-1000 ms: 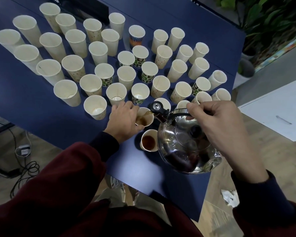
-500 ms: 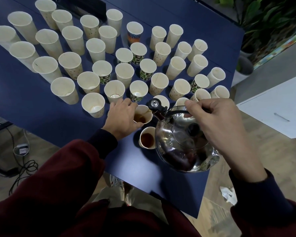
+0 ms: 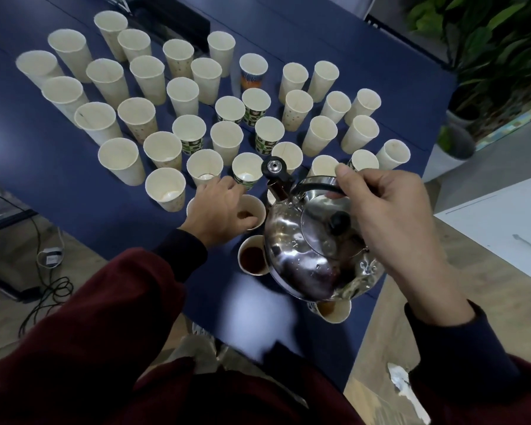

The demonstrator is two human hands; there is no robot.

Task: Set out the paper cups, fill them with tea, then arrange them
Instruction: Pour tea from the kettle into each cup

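head | left grip [image 3: 219, 207] holds cup [image 3: 255, 210], seemingly part-filled | right grip [image 3: 390, 216] holds kettle [image 3: 313, 256]

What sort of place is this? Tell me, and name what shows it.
Probably an office or meeting room, not a kitchen: a long dark blue table, leafy potted plants at the far right, and cables with a power adapter loose on the wood-look floor.

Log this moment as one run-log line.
phase: filling | left hand: grips cream paper cup holding a little tea | right hand: holds shiny steel kettle by handle | near cup: holds tea | blue table: many more paper cups
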